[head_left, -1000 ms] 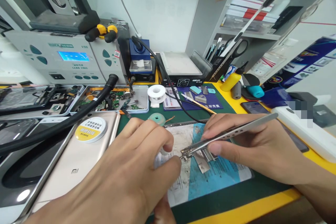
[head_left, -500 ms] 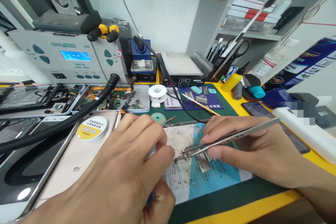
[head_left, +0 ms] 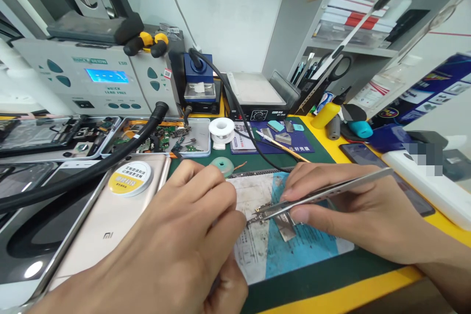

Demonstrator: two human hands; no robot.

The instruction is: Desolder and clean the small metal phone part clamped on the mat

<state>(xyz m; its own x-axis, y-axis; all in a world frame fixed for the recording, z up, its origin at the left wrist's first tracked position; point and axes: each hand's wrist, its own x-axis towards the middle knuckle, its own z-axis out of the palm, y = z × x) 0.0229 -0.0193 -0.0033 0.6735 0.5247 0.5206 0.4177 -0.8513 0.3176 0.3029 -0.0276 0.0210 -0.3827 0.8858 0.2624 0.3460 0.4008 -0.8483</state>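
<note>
Small metal part (head_left: 262, 213) at tips of tweezers (head_left: 342, 189), over stained sheet (head_left: 253, 255)

Right hand (head_left: 356, 218) pinches the tweezers between thumb and fingers, presumably for fine control; left hand (head_left: 200, 221) is curled closed beside the part, whether around anything cannot be told; grey station (head_left: 99, 95) is marked "QUICK" and "LEAD FREE", pale phone (head_left: 110, 216) bears a "mi" logo

Silver tweezers (head_left: 348, 186), a row of holes along their body, slant down leftward, tips at a small dark-and-silver part (head_left: 258, 216) above a stained blue-and-white sheet (head_left: 255, 258).
</note>
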